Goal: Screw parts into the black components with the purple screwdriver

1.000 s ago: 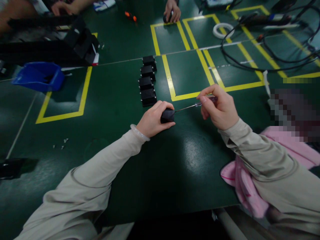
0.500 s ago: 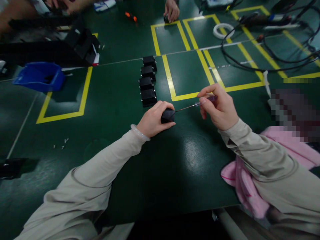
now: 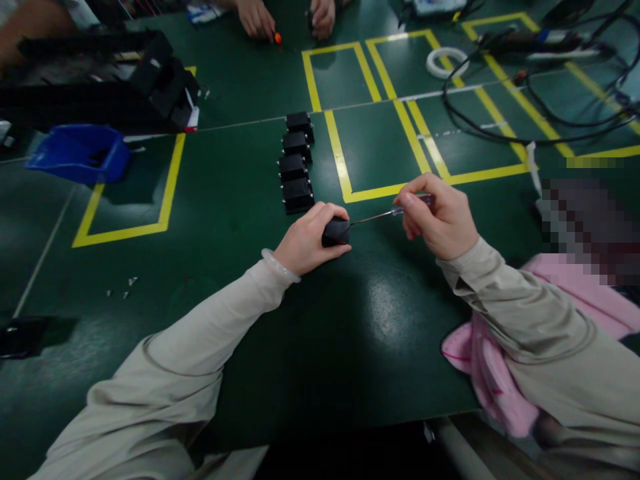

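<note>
My left hand (image 3: 311, 241) is wrapped round a small black block (image 3: 337, 231) on the green table. From the right, my right hand (image 3: 440, 212) grips a screwdriver with a clear purplish handle (image 3: 427, 199). Its thin metal shaft (image 3: 373, 218) points left, and the tip meets the right side of the block; the exact contact spot is too small to tell. Behind my left hand, several black blocks (image 3: 299, 193) with small silvery screws at their sides stand in a column.
A blue bin (image 3: 80, 153) and a black rack (image 3: 150, 87) stand at the left. Loose screws (image 3: 127, 294) lie at lower left. Black cables (image 3: 470, 123), a white ring (image 3: 447, 61) and pink cloth (image 3: 483, 373) are at the right. Another person's hands (image 3: 257, 19) show at the far edge.
My right fingers have shifted slightly round the screwdriver handle; my left hand and the block stay put. Across the table, the other person's hand has reached the orange tool, and their other hand has moved left.
</note>
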`<state>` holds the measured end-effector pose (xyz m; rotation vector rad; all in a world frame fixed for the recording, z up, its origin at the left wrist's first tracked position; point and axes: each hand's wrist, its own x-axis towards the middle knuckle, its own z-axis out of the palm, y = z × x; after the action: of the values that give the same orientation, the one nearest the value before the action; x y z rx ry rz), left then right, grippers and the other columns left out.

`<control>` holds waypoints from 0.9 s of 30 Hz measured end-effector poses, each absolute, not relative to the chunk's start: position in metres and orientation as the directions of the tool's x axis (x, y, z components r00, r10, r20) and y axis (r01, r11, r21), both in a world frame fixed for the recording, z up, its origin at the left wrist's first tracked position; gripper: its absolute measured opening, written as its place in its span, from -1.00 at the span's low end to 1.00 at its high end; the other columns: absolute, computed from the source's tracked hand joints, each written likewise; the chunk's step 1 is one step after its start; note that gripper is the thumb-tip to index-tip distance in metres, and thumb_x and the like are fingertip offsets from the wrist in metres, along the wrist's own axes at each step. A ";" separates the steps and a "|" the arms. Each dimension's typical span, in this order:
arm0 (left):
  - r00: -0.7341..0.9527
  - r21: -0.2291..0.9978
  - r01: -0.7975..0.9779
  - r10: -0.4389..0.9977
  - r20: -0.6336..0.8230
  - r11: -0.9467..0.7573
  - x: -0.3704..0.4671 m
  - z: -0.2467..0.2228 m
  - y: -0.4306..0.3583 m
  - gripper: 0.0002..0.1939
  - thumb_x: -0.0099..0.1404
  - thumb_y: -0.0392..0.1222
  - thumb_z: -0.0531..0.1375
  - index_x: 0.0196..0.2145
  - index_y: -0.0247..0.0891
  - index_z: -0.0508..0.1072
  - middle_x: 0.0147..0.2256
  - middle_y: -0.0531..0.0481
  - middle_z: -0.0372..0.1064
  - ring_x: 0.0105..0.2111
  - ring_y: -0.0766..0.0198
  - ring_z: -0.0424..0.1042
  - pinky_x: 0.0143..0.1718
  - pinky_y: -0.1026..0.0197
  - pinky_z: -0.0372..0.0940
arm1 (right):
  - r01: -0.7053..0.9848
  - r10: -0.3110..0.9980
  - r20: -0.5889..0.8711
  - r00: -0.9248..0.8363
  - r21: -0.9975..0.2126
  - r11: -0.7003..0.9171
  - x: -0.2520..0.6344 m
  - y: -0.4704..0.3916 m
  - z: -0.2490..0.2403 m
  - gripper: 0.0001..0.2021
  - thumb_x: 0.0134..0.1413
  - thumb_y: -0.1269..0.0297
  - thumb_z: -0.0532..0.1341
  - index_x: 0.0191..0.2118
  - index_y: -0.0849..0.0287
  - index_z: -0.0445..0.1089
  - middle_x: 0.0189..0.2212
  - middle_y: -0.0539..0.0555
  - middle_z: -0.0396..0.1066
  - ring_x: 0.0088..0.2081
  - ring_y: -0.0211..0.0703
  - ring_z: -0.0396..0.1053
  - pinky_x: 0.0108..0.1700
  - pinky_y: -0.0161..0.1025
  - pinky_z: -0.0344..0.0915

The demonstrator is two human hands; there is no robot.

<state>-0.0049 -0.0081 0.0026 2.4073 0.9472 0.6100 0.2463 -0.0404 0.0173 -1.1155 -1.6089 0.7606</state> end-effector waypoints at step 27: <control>0.662 0.574 0.494 0.710 0.239 -0.653 -0.005 0.002 -0.008 -0.58 0.22 -0.20 0.39 -0.02 -0.23 0.34 -0.05 -0.08 0.39 -0.06 0.13 0.43 -0.01 0.07 0.35 | 0.289 0.925 0.368 -0.097 -0.879 0.380 0.245 -0.042 0.021 -0.72 0.30 -0.04 0.22 -0.27 0.06 0.33 -0.72 -0.17 0.19 -0.74 -0.34 0.20 -0.69 -0.29 0.10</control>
<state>-0.0052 -0.0082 0.0025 2.4114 0.9372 0.6249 0.2454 -0.0420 0.0210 -1.1022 -1.6176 0.7783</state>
